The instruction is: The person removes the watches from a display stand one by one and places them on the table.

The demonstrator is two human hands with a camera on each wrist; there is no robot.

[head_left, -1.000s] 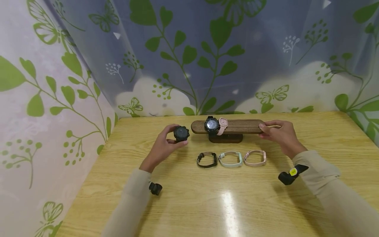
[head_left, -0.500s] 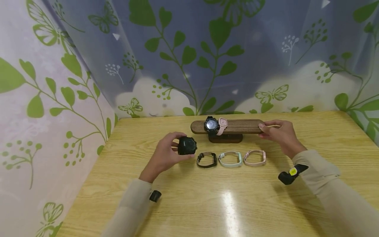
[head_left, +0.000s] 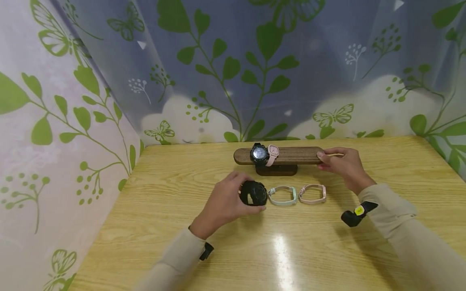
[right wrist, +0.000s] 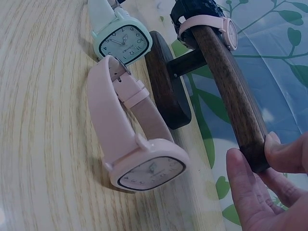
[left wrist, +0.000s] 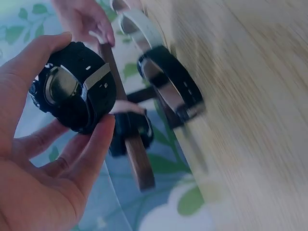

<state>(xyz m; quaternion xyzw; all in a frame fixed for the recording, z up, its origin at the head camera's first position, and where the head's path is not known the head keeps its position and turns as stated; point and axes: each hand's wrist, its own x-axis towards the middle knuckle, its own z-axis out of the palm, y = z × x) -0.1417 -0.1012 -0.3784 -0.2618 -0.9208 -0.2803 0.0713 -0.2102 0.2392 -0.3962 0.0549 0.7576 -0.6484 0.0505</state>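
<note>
Two hands engaged. Left hand grips black watch between thumb and curled fingers, at 9 o'clock of mint watch. Right hand pinches wooden stand end.

Beige sleeves; black wrist cameras, one yellow-marked.

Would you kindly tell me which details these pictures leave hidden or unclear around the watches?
- Dark strap watch: in the head view, the left hand and its black watch cover it.
- Black watch's dial: left wrist view shows its back only; the head view is too small.
- Stand: its right tip sits inside the right hand.
- Watches on the stand: left wrist view is blurred.
</note>
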